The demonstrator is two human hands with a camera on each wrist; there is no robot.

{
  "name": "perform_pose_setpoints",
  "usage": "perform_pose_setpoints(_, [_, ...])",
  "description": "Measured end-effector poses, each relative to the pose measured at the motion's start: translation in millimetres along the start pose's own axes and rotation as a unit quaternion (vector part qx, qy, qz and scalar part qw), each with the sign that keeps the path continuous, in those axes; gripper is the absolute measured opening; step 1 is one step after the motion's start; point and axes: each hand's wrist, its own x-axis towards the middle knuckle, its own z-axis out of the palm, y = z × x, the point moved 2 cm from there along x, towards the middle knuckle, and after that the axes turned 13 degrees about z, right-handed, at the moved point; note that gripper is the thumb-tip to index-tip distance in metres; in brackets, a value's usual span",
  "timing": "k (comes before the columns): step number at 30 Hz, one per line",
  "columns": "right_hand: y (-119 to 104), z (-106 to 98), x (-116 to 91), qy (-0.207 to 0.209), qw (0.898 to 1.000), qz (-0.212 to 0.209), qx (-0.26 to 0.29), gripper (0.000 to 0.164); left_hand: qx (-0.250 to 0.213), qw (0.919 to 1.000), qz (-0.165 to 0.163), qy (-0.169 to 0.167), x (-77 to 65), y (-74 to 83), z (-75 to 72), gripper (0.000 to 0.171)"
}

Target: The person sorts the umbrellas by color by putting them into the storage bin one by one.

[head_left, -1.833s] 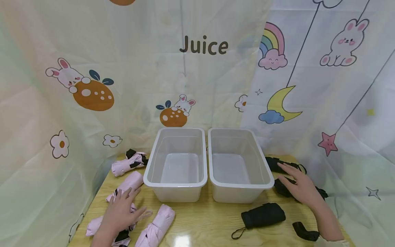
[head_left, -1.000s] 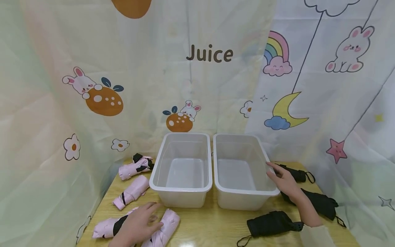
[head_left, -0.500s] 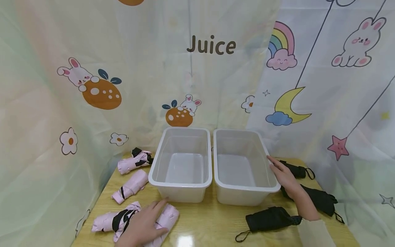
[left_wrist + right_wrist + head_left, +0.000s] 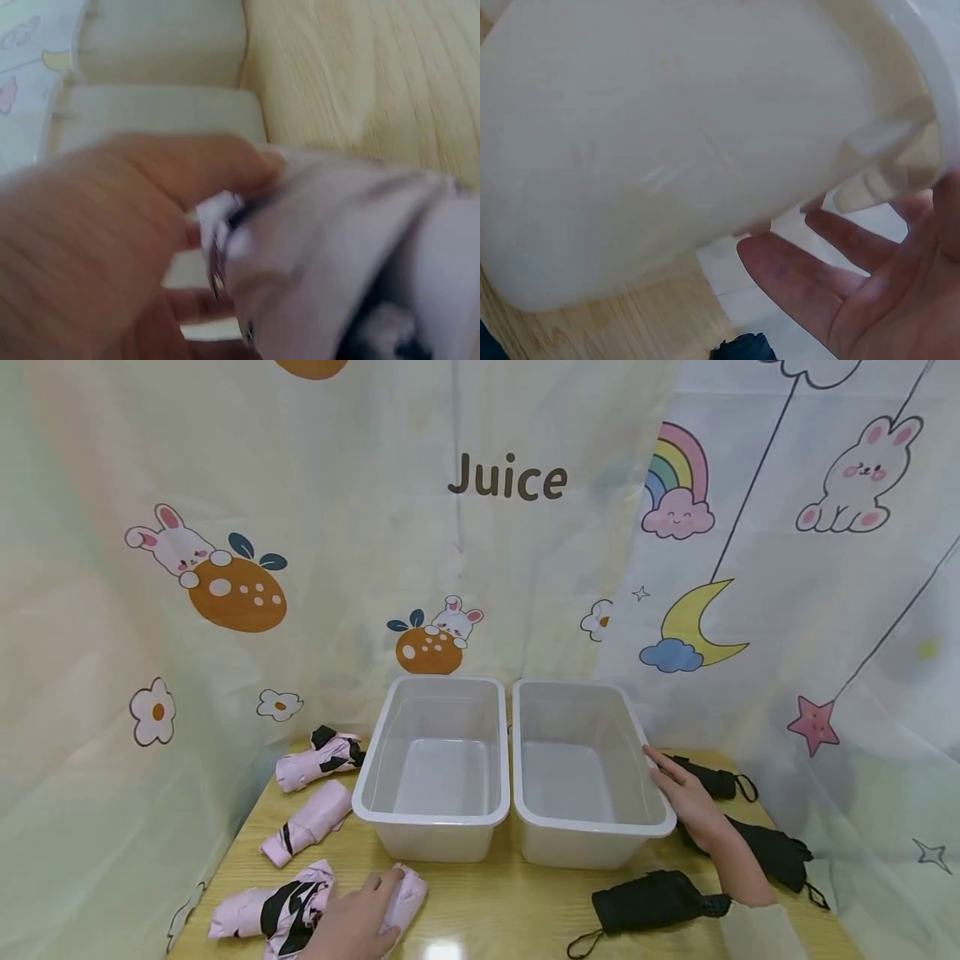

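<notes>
My left hand (image 4: 352, 918) grips a folded pink umbrella (image 4: 407, 897) at the front left of the table. In the left wrist view, the thumb lies over the blurred pink umbrella (image 4: 315, 225), with fingers on its other side. My right hand (image 4: 690, 806) rests with extended fingers against the outer right side of the right white bin (image 4: 592, 839). Seen from the right wrist, the fingers of the hand (image 4: 892, 300) reach along the bin's wall (image 4: 645, 150). Both bins hold nothing; the left white bin (image 4: 435, 843) stands beside the right one.
More folded pink umbrellas lie left: one at the back (image 4: 303, 770), one midway (image 4: 315, 818), and one black-banded (image 4: 243, 914). Folded black umbrellas lie right: a front one (image 4: 637, 903), a middle one (image 4: 772, 853) and a back one (image 4: 712, 779). A printed curtain (image 4: 337, 527) hangs behind the table.
My left hand has moved from above the pink umbrellas down onto the front one and grips it. The right hand has shifted from over the black umbrellas to the right bin's side.
</notes>
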Motion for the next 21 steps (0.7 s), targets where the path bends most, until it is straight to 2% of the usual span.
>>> perform_pose_setpoints(4, [2,6,-1,-0.004,1.000,-0.003,0.009,0.065,0.014,0.9998,-0.011,0.012,-8.0,6.7,4.8,0.081])
perform_pose_setpoints(9, [5,5,-6,0.002,1.000,0.003,0.007,0.064,0.004,0.9998,-0.012,-0.012,-13.6,8.4,12.2,0.091])
perform_pose_setpoints(14, [8,6,-7,-0.009,1.000,0.009,0.008,0.064,0.012,0.9998,-0.005,-0.017,-18.9,8.8,14.8,0.085])
perform_pose_setpoints(16, [8,5,-6,-0.008,1.000,0.011,0.010,0.064,0.022,0.9998,0.005,0.000,-18.9,9.3,13.7,0.083])
perform_pose_setpoints(21, [3,3,-2,-0.005,1.000,0.002,0.016,0.064,0.056,0.9945,0.028,0.084,-15.3,6.1,10.7,0.079])
